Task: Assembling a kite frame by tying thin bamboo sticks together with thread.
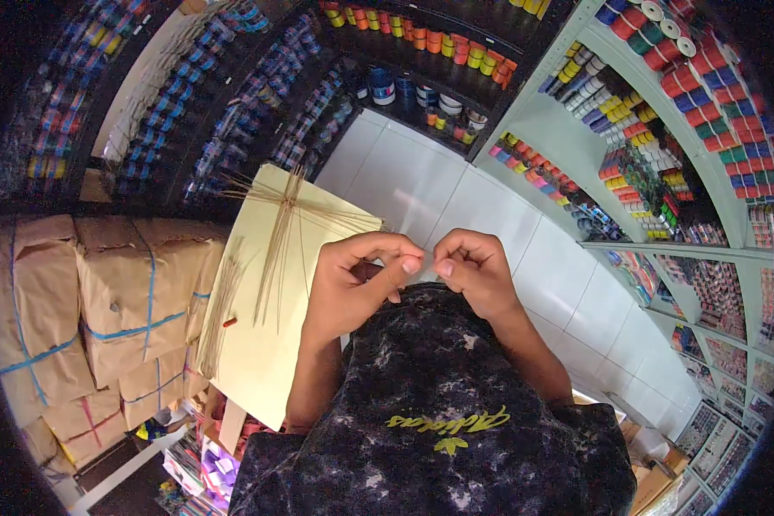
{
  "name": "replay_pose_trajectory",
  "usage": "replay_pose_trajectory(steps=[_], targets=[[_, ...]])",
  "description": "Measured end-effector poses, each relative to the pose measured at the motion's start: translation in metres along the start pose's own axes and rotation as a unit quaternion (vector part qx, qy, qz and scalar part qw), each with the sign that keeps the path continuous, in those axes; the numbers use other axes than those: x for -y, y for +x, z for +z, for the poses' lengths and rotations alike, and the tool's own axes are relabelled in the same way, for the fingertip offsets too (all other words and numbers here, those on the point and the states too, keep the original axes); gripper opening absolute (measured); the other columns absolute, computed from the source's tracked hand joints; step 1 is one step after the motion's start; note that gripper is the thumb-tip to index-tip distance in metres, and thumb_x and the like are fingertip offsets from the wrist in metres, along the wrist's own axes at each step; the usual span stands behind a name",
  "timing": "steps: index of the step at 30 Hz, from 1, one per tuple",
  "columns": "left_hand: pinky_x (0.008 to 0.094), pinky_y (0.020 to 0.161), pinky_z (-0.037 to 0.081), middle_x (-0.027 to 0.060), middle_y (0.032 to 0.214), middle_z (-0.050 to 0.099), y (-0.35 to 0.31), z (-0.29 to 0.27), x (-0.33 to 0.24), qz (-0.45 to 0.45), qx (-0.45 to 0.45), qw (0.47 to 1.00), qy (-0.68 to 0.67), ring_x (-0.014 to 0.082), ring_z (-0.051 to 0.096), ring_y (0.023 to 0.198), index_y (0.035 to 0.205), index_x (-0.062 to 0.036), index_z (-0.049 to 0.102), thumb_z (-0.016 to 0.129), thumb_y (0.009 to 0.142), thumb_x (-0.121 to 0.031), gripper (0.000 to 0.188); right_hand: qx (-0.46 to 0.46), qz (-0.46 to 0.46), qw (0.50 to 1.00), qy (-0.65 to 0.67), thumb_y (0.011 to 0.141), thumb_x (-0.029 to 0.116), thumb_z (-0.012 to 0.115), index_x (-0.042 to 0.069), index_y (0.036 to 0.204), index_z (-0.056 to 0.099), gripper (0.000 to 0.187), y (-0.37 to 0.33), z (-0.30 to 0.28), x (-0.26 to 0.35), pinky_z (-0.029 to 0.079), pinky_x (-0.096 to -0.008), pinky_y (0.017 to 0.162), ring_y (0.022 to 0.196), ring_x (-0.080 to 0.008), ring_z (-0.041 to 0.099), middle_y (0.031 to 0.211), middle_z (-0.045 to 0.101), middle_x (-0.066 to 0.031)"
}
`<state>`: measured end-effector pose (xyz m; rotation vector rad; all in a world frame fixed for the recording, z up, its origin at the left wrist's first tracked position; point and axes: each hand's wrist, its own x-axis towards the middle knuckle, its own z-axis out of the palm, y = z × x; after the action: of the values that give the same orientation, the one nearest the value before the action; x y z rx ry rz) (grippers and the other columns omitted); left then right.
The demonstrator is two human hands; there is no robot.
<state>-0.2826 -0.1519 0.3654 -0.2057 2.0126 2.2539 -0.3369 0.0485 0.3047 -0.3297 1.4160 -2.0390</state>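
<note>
My left hand (357, 279) and my right hand (473, 267) are held close together above my dark patterned shirt, their fingertips pinched toward each other on something thin, too small to make out. A pale yellow sheet (258, 344) lies to the left of my left hand. On it rests a bundle of thin tan sticks (284, 224), crossed and fanned out, with a small red piece (230, 322) near its left edge.
Brown paper parcels (112, 301) tied with blue string are stacked at the left. Shelves of coloured tape rolls (688, 103) and spools line the right and top. White floor tiles (413, 181) lie beyond my hands. Small packets (215, 464) sit at lower left.
</note>
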Motion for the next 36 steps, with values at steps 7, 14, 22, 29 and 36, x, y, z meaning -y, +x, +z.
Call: replay_pose_trajectory(steps=[7, 14, 22, 29, 36], targets=[[0.0191, 0.054, 0.051, 0.003, 0.087, 0.071, -0.002, 0.0, 0.0, -0.002, 0.006, 1.0, 0.004, 0.0038, 0.061, 0.07, 0.105, 0.0005, 0.072, 0.071, 0.092, -0.003, 0.013, -0.004, -0.015, 0.999, 0.029, 0.092, 0.015, 0.072, 0.003, 0.091, 0.067, 0.013, -0.002, 0.001, 0.0, 0.034, -0.0198, 0.058, 0.066, -0.0001, 0.045, 0.076, 0.059, 0.0063], [0.0191, 0.054, 0.05, 0.0026, 0.085, 0.071, -0.006, 0.001, -0.002, -0.004, 0.009, 1.0, -0.003, 0.0036, 0.06, 0.068, 0.105, 0.0011, 0.072, 0.071, 0.093, -0.004, 0.013, -0.044, -0.048, 0.997, -0.048, 0.091, 0.01, 0.072, -0.001, 0.096, 0.068, 0.013, -0.002, 0.011, 0.001, 0.026, -0.0195, 0.047, 0.053, 0.0007, 0.038, 0.068, 0.056, 0.0051], [0.0185, 0.054, 0.048, 0.0027, 0.085, 0.071, -0.01, 0.0, 0.0, -0.016, 0.03, 0.999, -0.002, 0.0036, 0.059, 0.065, 0.105, -0.0001, 0.072, 0.071, 0.094, -0.007, 0.013, -0.091, -0.096, 0.984, -0.122, 0.091, 0.004, 0.072, -0.001, 0.098, 0.071, 0.009, -0.009, 0.014, -0.002, 0.025, -0.0187, 0.048, 0.056, 0.0023, 0.036, 0.071, 0.061, 0.0057], [0.019, 0.055, 0.049, 0.003, 0.085, 0.071, -0.009, -0.001, -0.002, -0.046, 0.038, 0.998, 0.018, 0.0044, 0.061, 0.067, 0.104, -0.0002, 0.072, 0.071, 0.093, -0.006, 0.013, -0.153, -0.163, 0.958, -0.181, 0.089, 0.001, 0.073, -0.001, 0.096, 0.072, 0.008, -0.014, 0.024, 0.003, 0.02, -0.0199, 0.048, 0.053, 0.0022, 0.028, 0.059, 0.044, 0.0107], [0.0218, 0.054, 0.051, 0.0063, 0.082, 0.071, -0.01, -0.002, 0.003, -0.055, 0.042, 0.998, -0.014, 0.0077, 0.064, 0.064, 0.1, 0.0004, 0.071, 0.069, 0.092, -0.007, 0.011, -0.157, -0.183, 0.949, -0.203, 0.088, 0.0, 0.073, 0.0, 0.096, 0.073, 0.009, -0.015, 0.025, 0.0, 0.018, -0.021, 0.047, 0.051, 0.0017, 0.027, 0.056, 0.037, 0.011]])
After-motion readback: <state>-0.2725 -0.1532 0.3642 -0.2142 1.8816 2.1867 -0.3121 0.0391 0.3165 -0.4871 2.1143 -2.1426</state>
